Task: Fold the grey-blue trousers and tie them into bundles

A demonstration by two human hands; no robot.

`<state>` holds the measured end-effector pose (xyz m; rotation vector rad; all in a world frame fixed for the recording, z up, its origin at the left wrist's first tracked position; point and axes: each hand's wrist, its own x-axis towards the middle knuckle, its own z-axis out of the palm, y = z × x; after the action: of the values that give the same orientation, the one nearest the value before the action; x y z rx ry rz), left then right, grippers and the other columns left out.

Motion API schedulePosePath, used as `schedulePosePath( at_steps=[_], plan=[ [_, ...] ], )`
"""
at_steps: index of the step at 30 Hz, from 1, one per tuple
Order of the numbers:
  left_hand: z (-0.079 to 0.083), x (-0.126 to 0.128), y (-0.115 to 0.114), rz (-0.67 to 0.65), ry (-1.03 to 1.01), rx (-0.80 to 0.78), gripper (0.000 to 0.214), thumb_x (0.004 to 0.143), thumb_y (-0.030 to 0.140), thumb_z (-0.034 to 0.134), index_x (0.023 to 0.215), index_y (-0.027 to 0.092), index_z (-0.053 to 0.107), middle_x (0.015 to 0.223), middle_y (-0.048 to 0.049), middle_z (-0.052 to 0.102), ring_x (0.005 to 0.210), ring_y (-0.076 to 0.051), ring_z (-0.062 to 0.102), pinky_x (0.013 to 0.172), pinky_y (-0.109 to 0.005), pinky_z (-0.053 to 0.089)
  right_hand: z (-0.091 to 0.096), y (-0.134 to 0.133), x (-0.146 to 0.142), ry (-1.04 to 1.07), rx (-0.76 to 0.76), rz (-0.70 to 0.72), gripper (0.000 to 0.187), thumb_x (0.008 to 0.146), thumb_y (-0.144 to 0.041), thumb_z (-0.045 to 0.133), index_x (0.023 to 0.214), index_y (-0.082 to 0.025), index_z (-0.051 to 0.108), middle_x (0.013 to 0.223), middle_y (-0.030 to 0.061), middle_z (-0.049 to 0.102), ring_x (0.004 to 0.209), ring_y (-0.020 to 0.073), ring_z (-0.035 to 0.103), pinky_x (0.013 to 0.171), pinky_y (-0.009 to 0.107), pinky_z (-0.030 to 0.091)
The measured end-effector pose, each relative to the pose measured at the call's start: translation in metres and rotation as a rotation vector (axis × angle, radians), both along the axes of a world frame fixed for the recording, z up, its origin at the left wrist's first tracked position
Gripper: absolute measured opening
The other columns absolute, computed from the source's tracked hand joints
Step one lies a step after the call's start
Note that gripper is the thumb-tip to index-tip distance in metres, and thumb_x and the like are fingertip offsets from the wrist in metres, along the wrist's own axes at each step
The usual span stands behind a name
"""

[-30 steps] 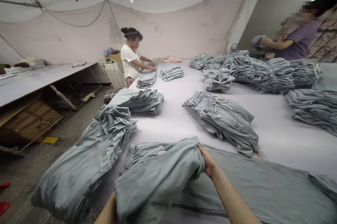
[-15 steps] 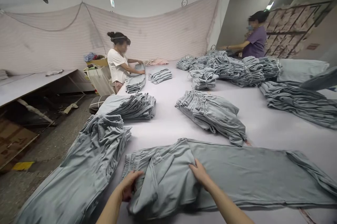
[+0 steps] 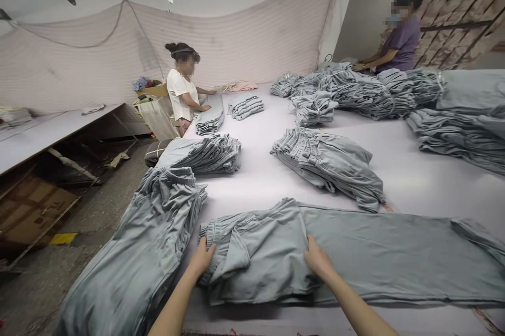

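Note:
A pair of grey-green trousers (image 3: 371, 252) lies sideways across the table before me, its legs stretching off to the right. At its gathered elastic waistband, my left hand (image 3: 203, 258) is closed on the near corner, thumb on top. My right hand (image 3: 316, 258) pinches the cloth near the crotch, its fingertips partly hidden in the fabric. Between the hands the upper layer is loosely creased, with a pocket-like flap folded over near the waistband. Left of my left hand, a pile of similar trousers (image 3: 126, 252) hangs toward the near edge.
More folded trousers (image 3: 327, 162) lie beyond on the white table (image 3: 252, 189), with another stack (image 3: 201, 154) to their left. Tied bundles (image 3: 355, 89) fill the back right. One co-worker (image 3: 181, 91) handles cloth at the left edge; another (image 3: 400, 41) stands behind the bundles.
My left hand has moved up to the waistband corner and grips it. The near side of the trousers now lies flatter and straighter. My right hand keeps its hold. The view has shifted slightly.

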<state>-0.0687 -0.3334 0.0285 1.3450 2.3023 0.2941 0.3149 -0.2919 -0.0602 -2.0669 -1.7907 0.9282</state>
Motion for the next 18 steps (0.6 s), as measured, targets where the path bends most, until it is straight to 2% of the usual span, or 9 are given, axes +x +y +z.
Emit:
schedulePosePath(
  at_steps=[3,6,8,10,12,14,16,18],
  plan=[
    [0.001,-0.002,-0.003,-0.028,-0.019,-0.028,0.029,0.088,0.032,0.04,0.11,0.016,0.05,0.106,-0.0142,0.068,0.1,-0.029,0.064,0.085,-0.036,0.046,0.0,-0.005,0.005,-0.028,0.019,0.029,0.048,0.08,-0.014,0.036,0.125,-0.014,0.054,0.106,0.0203,0.068,0.095,0.0314,0.068,0.078,0.042,0.05],
    [-0.003,-0.005,-0.006,-0.033,-0.067,-0.05,0.035,0.085,0.031,0.046,0.116,0.014,0.047,0.114,-0.0153,0.066,0.106,-0.027,0.062,0.089,-0.033,0.045,0.006,-0.015,0.003,-0.201,0.102,0.057,0.045,0.078,-0.009,0.037,0.117,-0.016,0.058,0.099,0.0203,0.068,0.083,0.0309,0.068,0.07,0.041,0.05],
    [-0.008,-0.006,-0.008,-0.04,-0.103,-0.054,0.038,0.081,0.027,0.052,0.116,0.014,0.048,0.119,-0.0147,0.064,0.111,-0.025,0.061,0.092,-0.03,0.044,0.018,-0.024,-0.012,-0.301,0.226,0.091,0.04,0.076,-0.008,0.041,0.111,-0.015,0.06,0.101,0.0227,0.066,0.085,0.0331,0.067,0.072,0.043,0.05],
    [-0.013,-0.006,-0.009,-0.04,-0.112,-0.043,0.039,0.079,0.025,0.054,0.117,0.014,0.049,0.124,-0.0142,0.062,0.116,-0.025,0.058,0.095,-0.029,0.043,0.035,-0.032,-0.043,-0.19,0.317,0.175,0.027,0.079,-0.013,0.044,0.097,-0.017,0.062,0.101,0.0224,0.064,0.093,0.035,0.064,0.08,0.047,0.048],
    [-0.017,-0.006,-0.008,-0.026,-0.097,-0.032,0.04,0.081,0.024,0.052,0.119,0.014,0.048,0.126,-0.0151,0.06,0.118,-0.025,0.056,0.098,-0.031,0.042,0.05,-0.039,-0.088,0.101,0.233,0.269,0.013,0.083,-0.027,0.048,0.077,-0.022,0.059,0.088,0.0159,0.066,0.093,0.0333,0.063,0.083,0.048,0.047],
    [-0.02,-0.004,-0.007,-0.013,-0.068,-0.028,0.043,0.082,0.025,0.05,0.123,0.012,0.045,0.126,-0.017,0.06,0.12,-0.026,0.055,0.1,-0.033,0.041,0.06,-0.044,-0.139,0.335,0.006,0.295,0.028,0.08,-0.043,0.055,0.061,-0.024,0.048,0.064,0.0061,0.06,0.077,0.0291,0.064,0.073,0.044,0.049],
    [-0.022,-0.003,-0.006,-0.011,-0.037,-0.03,0.044,0.083,0.025,0.048,0.124,0.008,0.043,0.126,-0.0195,0.059,0.12,-0.027,0.056,0.099,-0.034,0.041,0.063,-0.045,-0.183,0.429,-0.141,0.263,0.034,0.075,-0.048,0.058,0.057,-0.024,0.042,0.046,-0.0021,0.046,0.054,0.0228,0.06,0.058,0.039,0.049],
    [-0.024,-0.001,-0.005,-0.014,-0.006,-0.03,0.045,0.084,0.025,0.047,0.124,0.005,0.043,0.125,-0.0222,0.059,0.119,-0.029,0.056,0.099,-0.034,0.042,0.06,-0.042,-0.213,0.49,-0.229,0.186,0.029,0.076,-0.044,0.054,0.06,-0.024,0.039,0.041,-0.007,0.037,0.04,0.0176,0.051,0.047,0.035,0.046]
  ],
)
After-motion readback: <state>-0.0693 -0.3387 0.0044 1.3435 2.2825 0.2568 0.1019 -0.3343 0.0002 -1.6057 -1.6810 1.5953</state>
